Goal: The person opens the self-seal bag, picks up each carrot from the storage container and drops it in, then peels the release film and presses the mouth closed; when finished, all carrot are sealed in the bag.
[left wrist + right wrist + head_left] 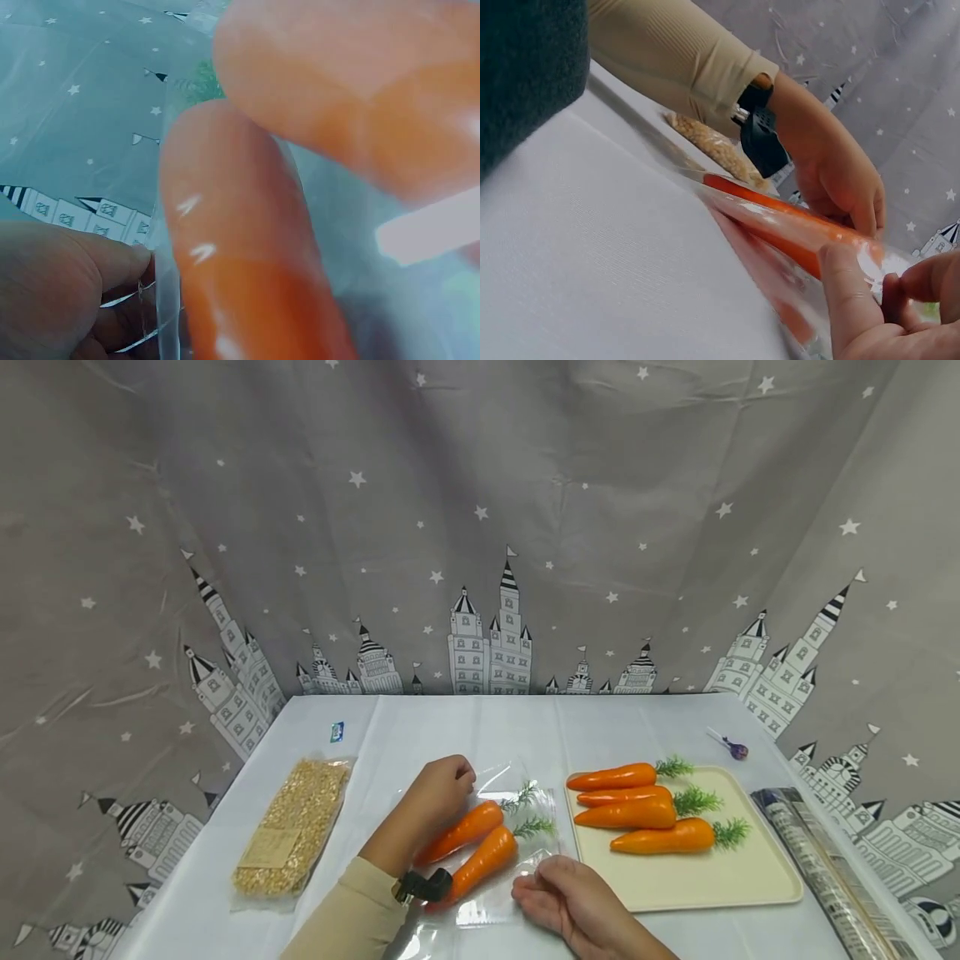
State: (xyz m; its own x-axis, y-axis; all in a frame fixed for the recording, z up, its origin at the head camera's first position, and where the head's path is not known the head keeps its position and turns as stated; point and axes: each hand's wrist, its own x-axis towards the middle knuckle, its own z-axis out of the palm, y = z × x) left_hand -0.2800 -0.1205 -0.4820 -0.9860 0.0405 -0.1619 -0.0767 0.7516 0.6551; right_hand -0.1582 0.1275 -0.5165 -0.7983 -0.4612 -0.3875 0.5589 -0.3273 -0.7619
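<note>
Centrally, two carrots [489, 860] in clear bag [542, 852], left fingers [462, 774] pinching it, right fingers [537, 903] likewise

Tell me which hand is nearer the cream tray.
Right. The right hand is just left of the cream tray; the left hand is farther left, beside the bagged carrots.

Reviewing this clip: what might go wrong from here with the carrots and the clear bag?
The left grip pinches the clear bag by its thin film, which might slip or tear.
The two bagged carrots look smooth and glossy, so they may slide if the bag tilts.
The right grip is close to the tray, so that arm could nudge its four carrots.
</note>
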